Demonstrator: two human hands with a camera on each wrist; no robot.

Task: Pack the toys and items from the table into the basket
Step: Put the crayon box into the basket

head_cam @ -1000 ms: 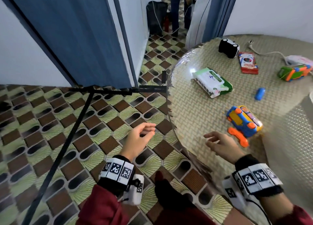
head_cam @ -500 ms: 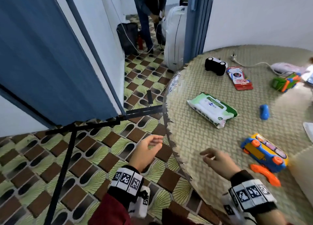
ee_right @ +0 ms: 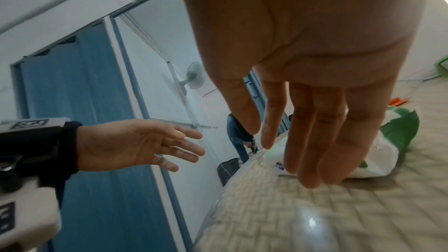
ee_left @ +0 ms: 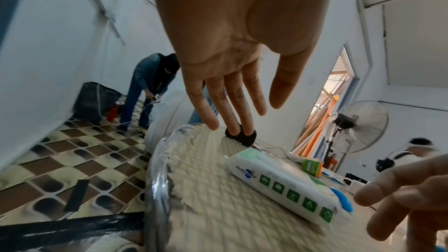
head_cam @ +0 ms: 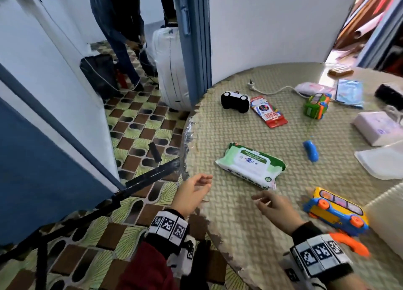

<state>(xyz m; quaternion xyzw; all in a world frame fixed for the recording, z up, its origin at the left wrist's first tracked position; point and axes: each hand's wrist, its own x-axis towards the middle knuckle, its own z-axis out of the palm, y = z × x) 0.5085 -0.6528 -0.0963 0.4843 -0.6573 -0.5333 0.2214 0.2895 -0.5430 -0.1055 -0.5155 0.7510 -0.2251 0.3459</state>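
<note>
On the round woven-top table [head_cam: 239,235] lie a green-and-white pack of wet wipes [head_cam: 250,166], a black-and-white toy car [head_cam: 235,101], a red crayon pack [head_cam: 268,112], a green-orange toy truck [head_cam: 316,105], a small blue toy [head_cam: 310,150] and a yellow-blue toy phone [head_cam: 337,209] with its orange handset [head_cam: 351,244]. My left hand [head_cam: 192,195] hovers open at the table's left edge, empty. My right hand [head_cam: 274,205] is open over the table, just short of the wipes pack [ee_left: 286,185], holding nothing. No basket is in sight.
Further right lie a white tissue box [head_cam: 381,128], a white cloth [head_cam: 383,161], a blue packet [head_cam: 349,93], a pink item [head_cam: 314,88] with a white cord, and a black object [head_cam: 390,95]. A black tripod leg [head_cam: 148,180] crosses the tiled floor. A person [head_cam: 122,28] stands by a white suitcase [head_cam: 170,67].
The view has swung up and right, so more of the table shows. Both hands have come in over the table edge towards the wipes pack, still empty.
</note>
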